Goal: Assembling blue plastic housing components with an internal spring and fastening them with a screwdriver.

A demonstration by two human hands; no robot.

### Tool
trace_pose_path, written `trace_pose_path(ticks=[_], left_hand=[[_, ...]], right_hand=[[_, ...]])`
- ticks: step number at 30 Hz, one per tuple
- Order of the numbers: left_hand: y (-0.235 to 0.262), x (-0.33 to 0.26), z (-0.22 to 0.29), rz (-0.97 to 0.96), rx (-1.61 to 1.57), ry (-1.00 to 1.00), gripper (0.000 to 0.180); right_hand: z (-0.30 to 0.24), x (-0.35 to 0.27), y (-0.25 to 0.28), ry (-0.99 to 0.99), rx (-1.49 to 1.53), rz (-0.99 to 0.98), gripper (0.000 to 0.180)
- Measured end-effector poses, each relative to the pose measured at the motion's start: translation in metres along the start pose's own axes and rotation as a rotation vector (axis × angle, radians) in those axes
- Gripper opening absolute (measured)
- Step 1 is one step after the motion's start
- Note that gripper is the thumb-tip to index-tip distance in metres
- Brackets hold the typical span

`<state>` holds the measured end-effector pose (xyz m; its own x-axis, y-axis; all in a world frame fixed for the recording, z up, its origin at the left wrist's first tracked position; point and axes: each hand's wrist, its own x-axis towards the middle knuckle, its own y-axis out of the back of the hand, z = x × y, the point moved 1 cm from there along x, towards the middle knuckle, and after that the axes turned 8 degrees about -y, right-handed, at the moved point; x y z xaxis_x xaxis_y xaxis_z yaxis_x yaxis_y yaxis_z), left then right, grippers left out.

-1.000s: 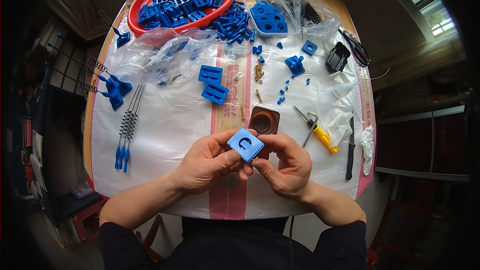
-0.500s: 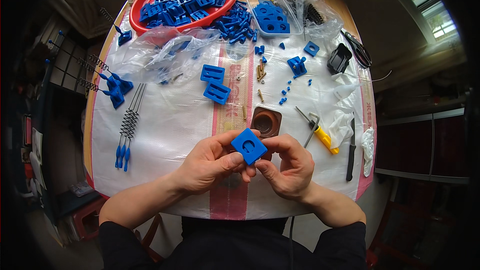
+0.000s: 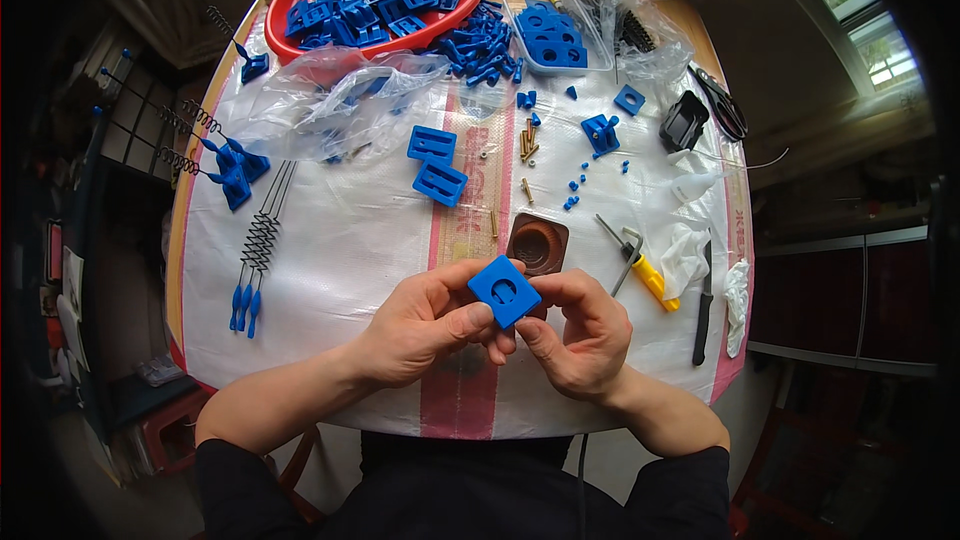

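Note:
Between my two hands, above the near middle of the table, is a square blue plastic plate (image 3: 514, 311) with a round hole at its centre. My left hand (image 3: 430, 328) pinches its left side between thumb and fingers. On the right side, my right hand (image 3: 580, 335) grips its edge, thumb below and index finger above. Just beyond the fingers lies a brown square block with a round hollow (image 3: 538, 243). Farther off, two slotted blue plastic parts (image 3: 437, 183) lie overlapping. What sits beneath the plate is hidden.
A red basin (image 3: 476, 2) heaped with blue parts stands at the back, beside a clear tub (image 3: 602, 58). Brass screws (image 3: 528, 145) lie mid-table. At right are a yellow-handled screwdriver (image 3: 655, 283), a black knife (image 3: 701, 320) and scissors (image 3: 720, 105); at left, springs with blue tips (image 3: 257, 252).
The blue plate has shifted slightly right and tilted a little in my fingers. The whole table view has moved slightly. Both hands keep their hold.

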<state>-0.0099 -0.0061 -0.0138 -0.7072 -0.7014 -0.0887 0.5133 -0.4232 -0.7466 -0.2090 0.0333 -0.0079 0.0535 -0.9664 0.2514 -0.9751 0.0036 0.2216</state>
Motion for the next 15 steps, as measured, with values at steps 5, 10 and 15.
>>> trace_pose_path(ticks=[5,10,15], left_hand=[[0.0006,-0.0003,0.0011,-0.007,0.010,0.003,0.057],[0.0009,-0.0007,0.0006,-0.002,0.016,0.010,0.058],[-0.0013,0.0002,0.0020,-0.007,0.026,-0.016,0.051]], right_hand=[[-0.0016,-0.0035,0.0040,-0.068,0.010,-0.090,0.035],[-0.0008,-0.0004,0.0007,-0.020,0.021,-0.020,0.032],[-0.0003,-0.0009,0.0008,-0.023,0.033,-0.028,0.030]])
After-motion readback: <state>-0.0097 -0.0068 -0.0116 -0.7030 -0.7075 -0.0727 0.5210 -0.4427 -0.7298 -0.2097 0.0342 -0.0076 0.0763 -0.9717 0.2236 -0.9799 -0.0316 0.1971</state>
